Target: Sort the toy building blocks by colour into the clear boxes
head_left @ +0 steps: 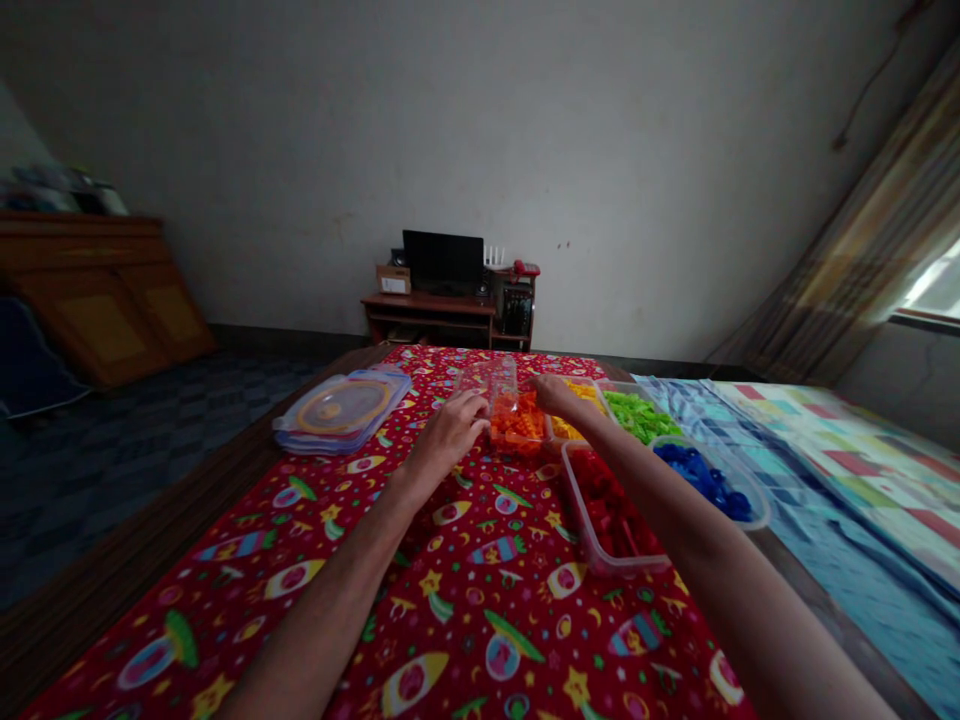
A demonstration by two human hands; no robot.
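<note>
A clear plastic box (517,442) of orange toy pieces (519,415) sits on the red patterned tablecloth, with a transparent flap or lid (487,376) raised at its back left. My left hand (452,432) is at the box's left side, fingers bent and closed on its edge. Over the back right corner, my right hand (553,394) has its fingers curled against the rim; the fingertips are partly hidden. Beside the box stand tubs of yellow pieces (585,393) and green pieces (639,415). My right forearm passes over a tub of red pieces (606,505).
Blue pieces (701,478) fill a tub at the table's right edge. Stacked plastic lids (343,410) lie at the left edge. A bed (862,450) adjoins the right side. Beyond the table, a desk (431,305) bears a monitor (442,262).
</note>
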